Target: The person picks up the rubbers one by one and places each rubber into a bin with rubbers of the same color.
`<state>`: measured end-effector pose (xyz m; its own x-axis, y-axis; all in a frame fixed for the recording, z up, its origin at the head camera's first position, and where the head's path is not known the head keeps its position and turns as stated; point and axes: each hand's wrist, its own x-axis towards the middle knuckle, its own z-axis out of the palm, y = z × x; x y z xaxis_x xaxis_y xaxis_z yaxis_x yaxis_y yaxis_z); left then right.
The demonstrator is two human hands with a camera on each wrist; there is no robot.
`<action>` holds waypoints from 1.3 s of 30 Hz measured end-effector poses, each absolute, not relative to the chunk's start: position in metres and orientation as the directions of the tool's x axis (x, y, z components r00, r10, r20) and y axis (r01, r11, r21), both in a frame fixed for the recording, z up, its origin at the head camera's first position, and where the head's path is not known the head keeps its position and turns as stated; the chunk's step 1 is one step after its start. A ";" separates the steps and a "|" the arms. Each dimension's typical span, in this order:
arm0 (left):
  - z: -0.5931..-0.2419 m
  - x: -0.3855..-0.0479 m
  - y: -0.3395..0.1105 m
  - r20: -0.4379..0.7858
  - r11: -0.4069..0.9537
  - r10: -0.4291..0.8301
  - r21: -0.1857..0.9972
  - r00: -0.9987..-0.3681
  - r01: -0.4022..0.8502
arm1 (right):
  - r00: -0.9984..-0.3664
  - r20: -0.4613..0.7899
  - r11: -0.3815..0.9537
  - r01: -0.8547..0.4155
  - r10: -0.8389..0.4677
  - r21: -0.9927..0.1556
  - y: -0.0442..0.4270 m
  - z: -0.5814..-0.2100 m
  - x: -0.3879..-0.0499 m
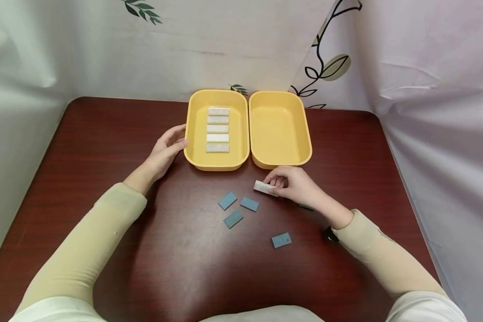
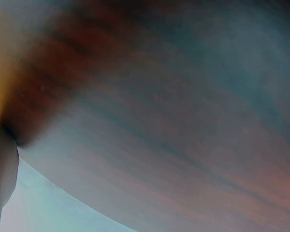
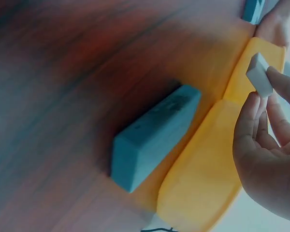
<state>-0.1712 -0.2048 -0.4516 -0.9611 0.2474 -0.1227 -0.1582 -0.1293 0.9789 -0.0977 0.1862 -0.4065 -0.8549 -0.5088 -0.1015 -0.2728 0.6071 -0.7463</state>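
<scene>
In the head view my right hand pinches a white rectangular block between thumb and fingers, in front of the right yellow tray. The right wrist view shows the same white block held up at the fingertips. My left hand rests against the outer left side of the left yellow tray, its thumb at the rim and fingertips partly hidden by the tray wall. Inside that tray, several white blocks lie in a column. The left wrist view is blurred and shows little of the hand.
Blue-grey blocks lie on the dark red table: a cluster including one block, and another block nearer the person. A dark piece shows partly under the right forearm. White curtains stand behind the trays and at both sides.
</scene>
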 end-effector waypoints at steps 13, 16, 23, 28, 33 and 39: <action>-0.452 -0.173 -0.204 -0.138 -0.116 0.240 0.979 -0.961 -0.169 | -0.836 -0.074 0.565 -0.299 -0.543 -0.769 0.168 -0.390 -0.103; -0.451 -0.173 -0.204 -0.137 -0.127 0.241 0.977 -0.961 -0.171 | -0.835 -0.076 0.561 -0.297 -0.546 -0.773 0.164 -0.388 -0.105; -0.451 -0.173 -0.204 -0.141 -0.132 0.238 0.976 -0.961 -0.176 | -0.830 -0.059 0.543 -0.307 -0.555 -0.782 0.155 -0.385 -0.112; -0.451 -0.173 -0.203 -0.145 -0.122 0.238 0.976 -0.960 -0.178 | -0.833 -0.050 0.544 -0.312 -0.550 -0.779 0.149 -0.382 -0.118; -0.451 -0.173 -0.203 -0.141 -0.129 0.240 0.976 -0.960 -0.176 | -0.835 -0.028 0.530 -0.321 -0.549 -0.785 0.142 -0.381 -0.124; -0.452 -0.172 -0.203 -0.141 -0.122 0.236 0.977 -0.961 -0.174 | -0.834 -0.002 0.517 -0.339 -0.551 -0.786 0.133 -0.377 -0.132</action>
